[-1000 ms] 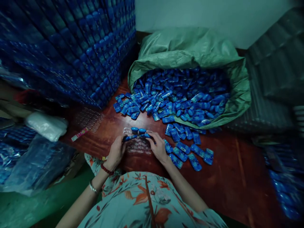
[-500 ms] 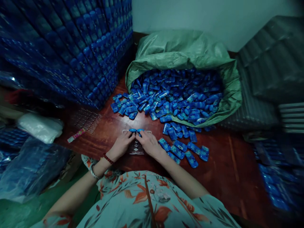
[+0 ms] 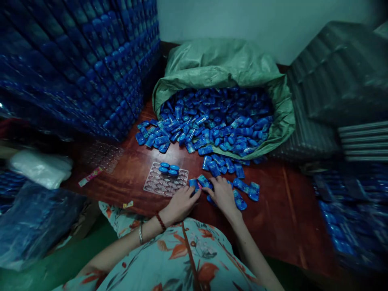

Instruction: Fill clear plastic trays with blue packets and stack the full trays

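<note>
A clear plastic tray [image 3: 153,184] with rows of oval hollows lies on the red-brown table. Several blue packs [image 3: 169,169] sit on end in its upper middle. Just right of the tray, my left hand [image 3: 183,202] has its fingers closed on a small blue pack [image 3: 193,184]. Beside it, my right hand [image 3: 224,197] has its fingers closed on another blue pack [image 3: 204,181]. Loose blue packs [image 3: 240,200] lie to the right of my right hand.
An open green sack [image 3: 285,117] spills many blue packs across the back of the table [image 3: 273,226]. Stacked blue packs [image 3: 100,76] rise at left, grey trays [image 3: 336,76] at right. Another clear tray [image 3: 104,155] and a pink strip [image 3: 90,177] lie at left.
Both hands have moved right, off the tray to the loose packs, and now hold packs there. The tray with the blue packs on it is uncovered. The view has shifted slightly.
</note>
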Tool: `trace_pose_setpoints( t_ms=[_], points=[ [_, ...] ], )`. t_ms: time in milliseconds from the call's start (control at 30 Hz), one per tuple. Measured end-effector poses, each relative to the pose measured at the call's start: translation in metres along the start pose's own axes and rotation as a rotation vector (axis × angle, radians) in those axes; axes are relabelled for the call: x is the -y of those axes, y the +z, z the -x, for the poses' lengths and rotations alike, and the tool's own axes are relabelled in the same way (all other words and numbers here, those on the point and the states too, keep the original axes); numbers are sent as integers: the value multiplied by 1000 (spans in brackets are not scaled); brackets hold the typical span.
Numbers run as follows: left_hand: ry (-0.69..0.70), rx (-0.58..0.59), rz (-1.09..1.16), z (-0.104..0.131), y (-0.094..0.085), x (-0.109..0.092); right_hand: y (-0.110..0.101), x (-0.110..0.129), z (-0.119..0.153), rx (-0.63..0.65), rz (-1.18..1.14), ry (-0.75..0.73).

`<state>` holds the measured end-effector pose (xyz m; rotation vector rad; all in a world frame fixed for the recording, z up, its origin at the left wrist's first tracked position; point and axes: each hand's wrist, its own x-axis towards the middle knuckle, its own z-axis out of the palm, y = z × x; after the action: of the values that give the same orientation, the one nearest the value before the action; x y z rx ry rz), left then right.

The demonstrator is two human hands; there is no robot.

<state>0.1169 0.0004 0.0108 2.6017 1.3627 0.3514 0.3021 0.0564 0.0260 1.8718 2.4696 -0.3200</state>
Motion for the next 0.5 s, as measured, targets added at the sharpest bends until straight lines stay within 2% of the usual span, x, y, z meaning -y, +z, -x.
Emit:
trace_pose_setpoints(
  t_ms=[100, 200, 333, 500],
  points=[
    [-69, 124, -95, -31, 11, -15, 7, 7, -4, -23, 13, 2],
    [-91, 163, -149, -47, 14, -18, 12, 7, -9, -130, -179, 50],
    [-41, 159, -149, -47, 15, -12, 6, 10, -7, -274, -623, 62],
    [61, 119, 19, -34, 2, 5, -13, 30, -6, -247, -918, 34]
  ],
)
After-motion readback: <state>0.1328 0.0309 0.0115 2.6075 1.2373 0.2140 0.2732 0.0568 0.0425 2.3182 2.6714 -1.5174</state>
